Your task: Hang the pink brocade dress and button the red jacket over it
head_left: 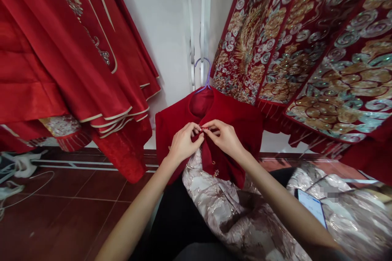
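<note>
A red jacket (235,124) hangs in front of me on a purple hanger (208,78), hooked at a white metal upright. Both my hands meet at its front, just below the neckline. My left hand (186,140) pinches at the front edge, thumb and fingers together around a small fastening. From the other side my right hand (225,136) pinches a small red piece at the same spot; its exact kind is too small to tell. Gold-coloured trims (216,173) show lower on the jacket front. Shiny pinkish-silver brocade fabric (214,208) lies below my hands, across my lap.
Red garments with pale piping (101,89) hang at the left. Heavily embroidered red garments (294,49) hang at the right. A phone (310,208) with a lit screen lies on brocade at the lower right. White rails (101,166) run above the tiled floor (70,212).
</note>
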Demonstrator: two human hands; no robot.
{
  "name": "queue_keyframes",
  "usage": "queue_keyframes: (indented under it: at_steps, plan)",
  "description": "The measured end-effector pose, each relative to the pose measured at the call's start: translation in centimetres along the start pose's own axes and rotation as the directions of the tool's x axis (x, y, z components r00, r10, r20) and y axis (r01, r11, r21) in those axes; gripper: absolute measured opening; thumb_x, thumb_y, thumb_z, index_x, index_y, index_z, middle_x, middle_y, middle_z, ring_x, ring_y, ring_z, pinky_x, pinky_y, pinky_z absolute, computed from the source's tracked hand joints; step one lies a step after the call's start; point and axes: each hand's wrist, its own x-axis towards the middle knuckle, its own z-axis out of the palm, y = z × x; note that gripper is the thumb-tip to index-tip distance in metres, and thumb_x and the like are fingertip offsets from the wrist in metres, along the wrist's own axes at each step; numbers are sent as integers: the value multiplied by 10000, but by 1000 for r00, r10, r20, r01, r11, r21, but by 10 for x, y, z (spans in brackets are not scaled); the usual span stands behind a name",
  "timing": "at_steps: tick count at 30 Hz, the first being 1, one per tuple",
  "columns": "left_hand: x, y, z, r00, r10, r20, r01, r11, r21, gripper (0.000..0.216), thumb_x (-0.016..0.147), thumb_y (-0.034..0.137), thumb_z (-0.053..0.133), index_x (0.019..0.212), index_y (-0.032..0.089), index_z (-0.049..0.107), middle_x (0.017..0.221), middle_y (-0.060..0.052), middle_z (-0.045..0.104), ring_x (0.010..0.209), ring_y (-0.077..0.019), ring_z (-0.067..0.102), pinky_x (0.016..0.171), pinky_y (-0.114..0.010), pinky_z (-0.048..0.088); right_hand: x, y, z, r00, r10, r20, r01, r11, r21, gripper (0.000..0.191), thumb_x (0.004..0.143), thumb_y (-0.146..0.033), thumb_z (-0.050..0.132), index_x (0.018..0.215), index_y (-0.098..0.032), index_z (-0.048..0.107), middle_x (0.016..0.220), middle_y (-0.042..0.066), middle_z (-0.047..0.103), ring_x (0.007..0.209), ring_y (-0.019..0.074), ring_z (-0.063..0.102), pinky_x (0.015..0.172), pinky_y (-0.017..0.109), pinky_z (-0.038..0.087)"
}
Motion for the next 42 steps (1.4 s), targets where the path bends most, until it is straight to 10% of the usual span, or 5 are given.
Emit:
queue_keyframes:
  at_steps: [18,30,36,42]
  plan:
    - [14,16,-10,970,154,188,-197,950,243,103,838,217,493,781,215,579,769,-35,622,689,-173,598,583,-260,409,9,0,-10,995,59,83,-70,989,132,221,727,-215,643,906,-215,513,886,29,620,828,166,641,733,319,584]
    - [-29,2,8,982,-185,45,189,967,-172,230,875,257,468,1086,248,560,962,-20,667,849,-157,637,814,-296,482,-60,20,26,958,287,0,-281,940,192,625,694,-191,616,1228,-232,295,1161,92,484,835,151,594,711,299,523]
    - [-82,-6,16,868,-346,356,428,885,-184,221,918,333,351,944,223,541,808,-16,664,679,-148,645,596,-243,479,-71,18,-16,861,455,226,-468,884,3,245,693,-180,583,905,-208,462,721,-26,597,603,132,569,602,267,466]
    - [-62,12,34,887,-233,399,283,957,-71,192,880,225,375,978,224,539,888,-46,683,748,-165,649,656,-249,456,-70,-27,-66,917,380,120,-390,917,80,168,725,-197,593,841,-214,472,729,-24,558,622,111,521,574,227,428]
